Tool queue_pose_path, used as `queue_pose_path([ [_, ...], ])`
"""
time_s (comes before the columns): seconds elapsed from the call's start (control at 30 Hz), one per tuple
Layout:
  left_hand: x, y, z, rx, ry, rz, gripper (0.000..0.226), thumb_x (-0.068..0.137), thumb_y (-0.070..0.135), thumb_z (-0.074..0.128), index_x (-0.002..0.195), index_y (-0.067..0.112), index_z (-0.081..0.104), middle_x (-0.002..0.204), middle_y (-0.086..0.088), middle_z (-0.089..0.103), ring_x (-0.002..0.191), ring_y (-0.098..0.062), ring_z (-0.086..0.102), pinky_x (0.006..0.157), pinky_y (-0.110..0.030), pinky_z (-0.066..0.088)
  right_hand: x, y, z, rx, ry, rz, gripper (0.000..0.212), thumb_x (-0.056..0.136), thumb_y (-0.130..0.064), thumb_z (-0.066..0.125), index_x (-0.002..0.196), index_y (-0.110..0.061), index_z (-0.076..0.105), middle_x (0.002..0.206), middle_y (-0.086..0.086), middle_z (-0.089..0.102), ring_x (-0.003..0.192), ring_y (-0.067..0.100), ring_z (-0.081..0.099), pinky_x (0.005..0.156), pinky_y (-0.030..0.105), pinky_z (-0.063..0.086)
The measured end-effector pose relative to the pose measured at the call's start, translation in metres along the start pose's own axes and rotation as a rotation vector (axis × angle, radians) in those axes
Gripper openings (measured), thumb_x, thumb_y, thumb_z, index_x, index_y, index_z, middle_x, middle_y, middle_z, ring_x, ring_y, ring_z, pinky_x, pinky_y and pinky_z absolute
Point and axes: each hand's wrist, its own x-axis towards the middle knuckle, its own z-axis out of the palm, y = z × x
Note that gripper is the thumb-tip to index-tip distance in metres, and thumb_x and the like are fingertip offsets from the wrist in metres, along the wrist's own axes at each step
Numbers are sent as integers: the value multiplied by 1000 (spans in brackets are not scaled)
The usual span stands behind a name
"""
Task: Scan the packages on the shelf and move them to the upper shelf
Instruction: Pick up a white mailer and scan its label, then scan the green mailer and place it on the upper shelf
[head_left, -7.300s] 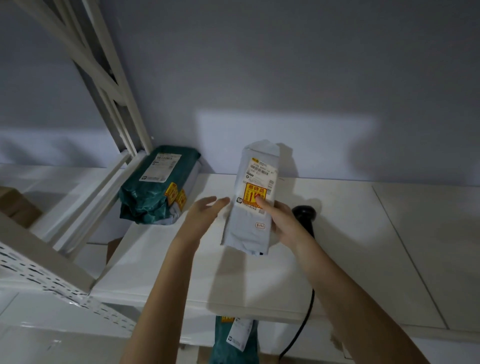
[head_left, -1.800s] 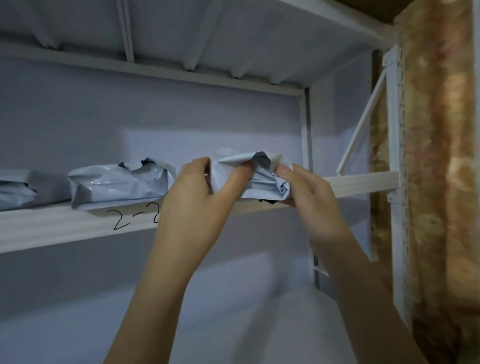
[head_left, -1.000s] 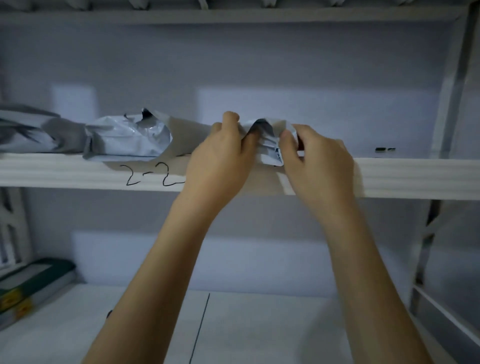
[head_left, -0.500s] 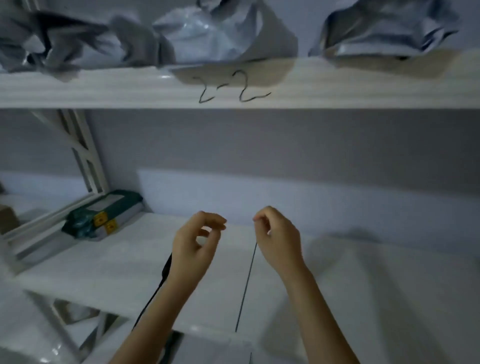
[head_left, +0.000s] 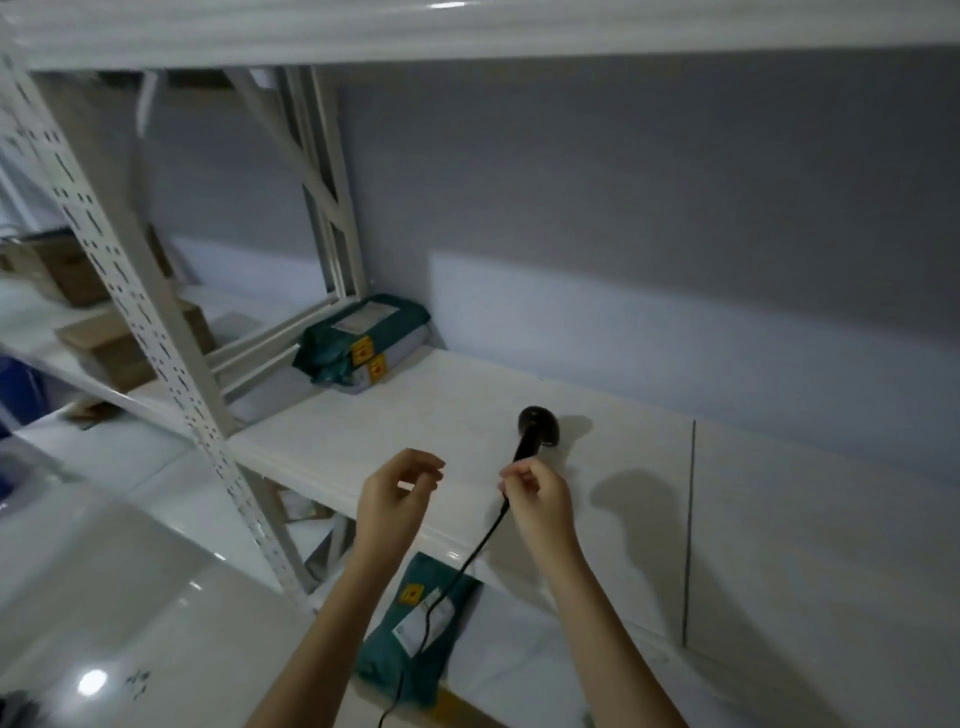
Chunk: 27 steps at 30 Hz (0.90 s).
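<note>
A dark green package (head_left: 363, 332) with a white label lies on top of a grey one at the back left of the white middle shelf (head_left: 779, 519). The black handheld scanner (head_left: 536, 427) rests on that shelf, its cable running down over the front edge. My right hand (head_left: 537, 501) hovers just in front of the scanner's handle, fingers loosely curled, holding nothing. Level with it and to its left, my left hand (head_left: 397, 493) is also empty, fingers apart. Only the front edge of the upper shelf (head_left: 467, 36) shows at the top.
Another green package (head_left: 421, 623) lies on the lower shelf below my hands. A perforated white upright (head_left: 156, 332) stands at the left. Cardboard boxes (head_left: 109, 343) sit on the neighbouring rack. Glossy floor tiles show at the bottom left.
Both hands let go of the grey package on the upper shelf and dropped to the middle shelf. My view tilted down, so the upper packages are out of sight.
</note>
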Motion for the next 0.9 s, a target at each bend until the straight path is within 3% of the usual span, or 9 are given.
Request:
queue_pose_path([
  [0.1,17,-15,-11,-11,-4,-34,34,85,-4,52,78,26,65,78,4,68,76,-17,65,63,-26,52,11,8,25,108,-19,79,22,88,-6,52,74,-22,59,78,-3,65,79,11,64,68,20,46],
  [0.23,43,-32,-17,15,2,-88,34,84,-3,51,78,27,64,77,4,68,76,-16,64,68,-39,54,40,10,51,125,-56,125,24,87,-2,52,72,-18,59,72,-2,64,69,6,61,61,10,45],
  [0.33,70,-40,-22,74,-24,-117,32,85,-1,51,80,28,63,80,4,68,79,-16,64,72,-45,56,70,5,75,94,-133,137,21,87,-3,51,73,-16,59,70,1,63,71,15,60,68,21,47],
  [0.43,110,-47,-30,145,-17,-147,23,86,5,51,89,23,63,90,-4,68,85,-22,64,76,-47,55,105,-5,103,62,-209,145,17,88,-6,52,75,-13,59,69,0,63,69,14,59,66,23,47],
  [0.6,169,-64,-46,300,24,-208,20,88,14,54,106,17,61,106,-7,65,91,-20,61,81,-37,53,153,-21,146,37,-274,189,11,90,-10,50,82,-14,56,77,2,62,75,18,59,65,24,48],
  [0.73,204,-82,-62,381,85,-223,28,89,19,58,115,10,56,113,-10,61,98,-24,61,82,-39,52,186,-28,180,-48,-310,192,10,90,-14,49,97,-9,55,93,9,58,90,28,59,80,39,51],
  [0.8,222,-93,-70,421,105,-232,32,89,22,58,117,6,56,117,-14,58,100,-28,60,81,-39,52,202,-33,196,-57,-332,192,8,90,-18,49,88,-10,52,82,12,51,75,25,52,68,36,46],
  [0.9,255,-107,-81,479,163,-258,38,88,21,58,120,2,52,124,-20,52,108,-34,54,82,-39,48,231,-41,228,-35,-319,290,29,90,-21,50,65,-13,39,64,7,40,57,17,40,60,30,35],
])
